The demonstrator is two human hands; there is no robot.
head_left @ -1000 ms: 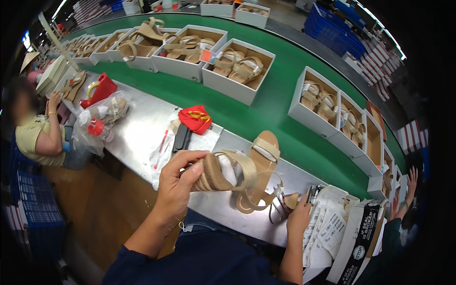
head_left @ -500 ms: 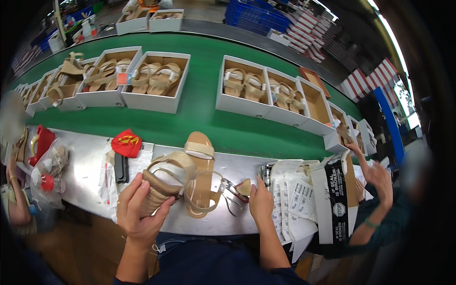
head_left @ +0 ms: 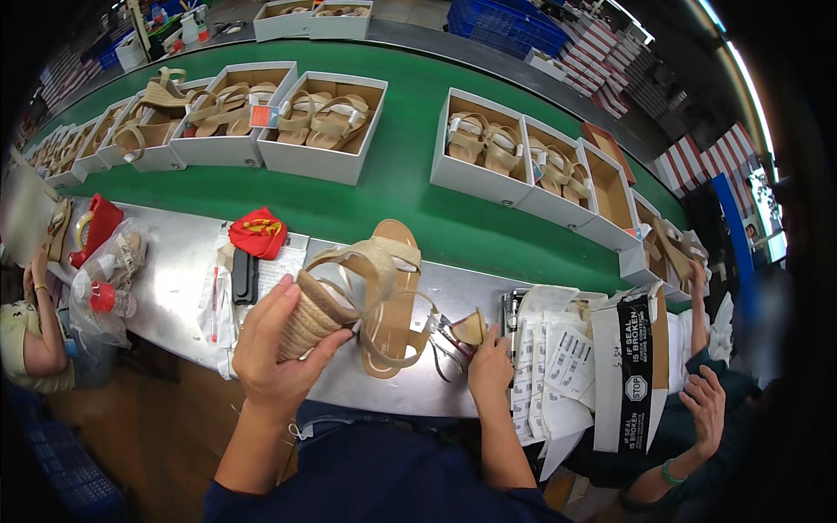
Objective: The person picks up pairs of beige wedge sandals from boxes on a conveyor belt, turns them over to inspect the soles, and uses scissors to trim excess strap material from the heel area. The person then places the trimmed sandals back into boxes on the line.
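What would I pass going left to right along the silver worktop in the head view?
Red pouch → clear plastic bag of bottles → red folded cloth → left hand gripping a tan wedge sandal → right hand → white label sheets.

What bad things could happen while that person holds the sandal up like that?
The left hand grips the wedge sandal only by its heel, with the toe end tipped out over the metal bench, so it might slip and drop. Its loose ankle strap hangs near the scissors beside the right hand and could perhaps snag there.
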